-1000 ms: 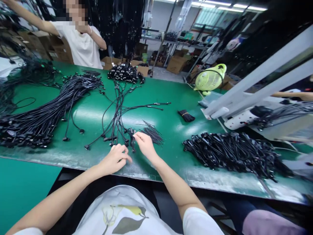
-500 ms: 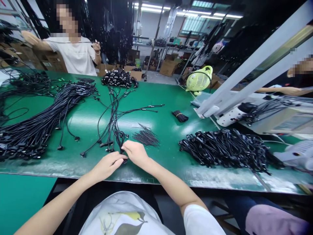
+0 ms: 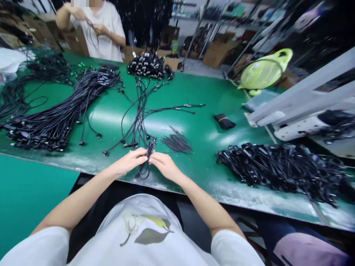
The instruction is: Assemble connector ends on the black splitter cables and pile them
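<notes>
Between my two hands, near the front edge of the green table, is a looped black cable. My left hand pinches it from the left. On its other side my right hand has its fingers closed on the same cable. The loop hangs below the fingertips and the bundled part sticks up above them. Just beyond lie several loose black cables with plugs towards me. Right of them is a small pile of thin black ties.
At left lies a thick bundle of black cables; at right, a heap of coiled cables. Farther back are a banded black bundle, a pile of connectors and a green fan. A co-worker across the table handles a cable.
The cable in my hands has turned, its loop now towards me. My hands have drawn level on either side of it. The view has tilted down, and the co-worker's hands have come together.
</notes>
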`<state>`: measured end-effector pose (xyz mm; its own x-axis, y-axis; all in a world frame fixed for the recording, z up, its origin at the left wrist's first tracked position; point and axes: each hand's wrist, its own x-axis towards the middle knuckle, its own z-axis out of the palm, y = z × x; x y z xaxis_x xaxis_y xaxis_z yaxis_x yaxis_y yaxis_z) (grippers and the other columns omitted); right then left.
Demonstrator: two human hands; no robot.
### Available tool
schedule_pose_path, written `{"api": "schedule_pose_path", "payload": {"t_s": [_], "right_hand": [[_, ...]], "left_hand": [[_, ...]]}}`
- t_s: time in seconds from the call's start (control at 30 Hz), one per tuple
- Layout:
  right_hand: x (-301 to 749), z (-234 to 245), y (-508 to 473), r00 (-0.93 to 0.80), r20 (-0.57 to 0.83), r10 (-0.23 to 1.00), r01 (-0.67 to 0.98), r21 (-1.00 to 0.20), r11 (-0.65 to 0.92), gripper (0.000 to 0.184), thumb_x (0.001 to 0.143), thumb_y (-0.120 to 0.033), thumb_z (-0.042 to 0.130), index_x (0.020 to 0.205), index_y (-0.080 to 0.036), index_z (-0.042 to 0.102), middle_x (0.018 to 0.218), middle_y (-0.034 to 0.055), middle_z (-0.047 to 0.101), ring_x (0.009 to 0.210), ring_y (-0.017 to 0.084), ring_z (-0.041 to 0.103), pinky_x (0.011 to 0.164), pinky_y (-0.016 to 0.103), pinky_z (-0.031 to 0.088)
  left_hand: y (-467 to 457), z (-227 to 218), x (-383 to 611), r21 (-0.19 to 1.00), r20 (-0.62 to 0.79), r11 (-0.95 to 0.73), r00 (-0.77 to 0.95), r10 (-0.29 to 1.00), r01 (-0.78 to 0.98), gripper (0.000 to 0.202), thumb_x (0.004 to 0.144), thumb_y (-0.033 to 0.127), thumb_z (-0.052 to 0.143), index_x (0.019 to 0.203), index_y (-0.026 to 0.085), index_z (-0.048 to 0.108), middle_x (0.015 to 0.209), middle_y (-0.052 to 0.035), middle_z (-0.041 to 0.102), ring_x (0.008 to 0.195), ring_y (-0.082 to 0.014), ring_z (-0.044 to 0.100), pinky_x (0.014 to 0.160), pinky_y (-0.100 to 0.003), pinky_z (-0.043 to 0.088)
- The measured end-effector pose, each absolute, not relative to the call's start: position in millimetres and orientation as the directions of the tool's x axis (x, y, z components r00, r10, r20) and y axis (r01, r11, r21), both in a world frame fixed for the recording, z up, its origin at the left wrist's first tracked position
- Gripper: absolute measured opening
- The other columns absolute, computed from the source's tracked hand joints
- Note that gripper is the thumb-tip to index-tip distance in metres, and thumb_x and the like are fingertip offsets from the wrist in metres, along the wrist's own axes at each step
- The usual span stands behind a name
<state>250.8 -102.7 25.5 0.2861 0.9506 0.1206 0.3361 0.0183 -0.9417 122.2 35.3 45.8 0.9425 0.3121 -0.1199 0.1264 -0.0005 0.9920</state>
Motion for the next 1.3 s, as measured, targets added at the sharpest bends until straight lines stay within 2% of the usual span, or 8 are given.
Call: {"api": "schedule_pose_path", "payload": {"t_s": [0.13,0.27,0.4,0.53,0.73,1.03,1.2,1.3], "right_hand": [[250,9,-101,0.119,-0.267,0.956,-0.369,-0.906,-0.207,0.03,0.079,-0.044,0.061,0.067,-0.018,0.052,0.048,-0.0101,0.029,0.042,0.005,0.018,0.043,0.021,0.019],[246,3,-103,0.064,-0.302,0.951,-0.495,-0.837,-0.232,0.033,0.078,-0.047,0.06,0.065,-0.018,0.05,0.046,-0.0125,0.021,0.04,0.005,0.012,0.04,0.021,0.012],[250,14,-117,0.208,-0.232,0.95,-0.167,-0.966,-0.2,0.035,0.089,-0.046,0.052,0.083,-0.014,0.064,0.058,-0.0061,0.044,0.044,0.005,0.033,0.044,0.02,0.026],[242,15,-130,0.469,-0.04,0.883,0.255,-0.95,-0.178,0.028,0.093,-0.037,0.048,0.109,-0.018,0.063,0.096,0.0047,0.063,0.079,0.014,0.061,0.071,0.027,0.05],[216,-12,-119,0.602,0.226,0.766,0.631,-0.723,-0.283,0.079,0.094,-0.038,0.052,0.152,-0.005,0.01,0.144,0.0262,0.039,0.136,0.029,0.041,0.105,0.043,0.044],[247,-10,-162,0.501,0.029,0.865,0.834,-0.282,-0.474,0.049,0.099,-0.022,0.031,0.146,-0.009,0.032,0.101,0.0138,0.06,0.089,0.025,0.056,0.073,0.036,0.053],[248,-14,-176,0.443,0.008,0.896,0.873,-0.231,-0.429,0.049,0.098,-0.018,0.029,0.146,-0.01,0.032,0.108,0.0138,0.059,0.091,0.024,0.053,0.071,0.034,0.051],[240,-13,-177,0.417,0.007,0.909,0.882,-0.243,-0.403,0.055,0.097,-0.016,0.03,0.152,-0.015,0.022,0.109,0.0123,0.058,0.089,0.023,0.054,0.067,0.033,0.05]], "left_hand": [[21,46,119,0.914,0.071,-0.402,0.958,0.279,0.049,0.027,0.085,0.026,0.055,0.105,0.02,0.072,0.121,-0.009,0.063,0.117,-0.0239,0.054,0.107,-0.036,0.038],[10,41,115,0.939,0.022,-0.329,0.943,0.333,0.094,0.035,0.088,0.029,0.054,0.119,0.022,0.067,0.125,-0.0077,0.066,0.119,-0.0247,0.058,0.108,-0.037,0.039],[15,34,120,0.987,-0.108,-0.059,0.893,0.436,0.149,0.039,0.084,0.035,0.062,0.118,0.017,0.065,0.117,-0.0109,0.07,0.11,-0.0259,0.064,0.102,-0.039,0.045],[15,24,137,0.976,-0.186,0.192,0.835,0.518,0.098,0.045,0.073,0.034,0.074,0.113,0.015,0.063,0.106,-0.0113,0.073,0.098,-0.0239,0.068,0.097,-0.04,0.048],[-11,18,169,0.929,-0.263,0.369,0.775,0.575,0.042,0.05,0.071,0.036,0.077,0.113,0.016,0.062,0.108,-0.0107,0.071,0.107,-0.0242,0.064,0.095,-0.036,0.048],[-18,8,181,0.804,-0.428,0.576,0.817,0.387,0.148,0.053,0.084,0.06,0.059,0.107,0.014,0.068,0.12,-0.0145,0.068,0.121,-0.0267,0.058,0.108,-0.042,0.042],[-20,1,190,0.626,-0.624,0.752,0.71,0.326,0.204,0.048,0.094,0.054,0.045,0.098,0.011,0.067,0.109,-0.0171,0.071,0.109,-0.0231,0.066,0.103,-0.039,0.047],[-21,0,186,0.719,-0.53,0.691,0.703,0.473,0.077,0.031,0.088,0.044,0.061,0.1,0.016,0.065,0.104,-0.0093,0.072,0.101,-0.0197,0.068,0.094,-0.035,0.051]]}}
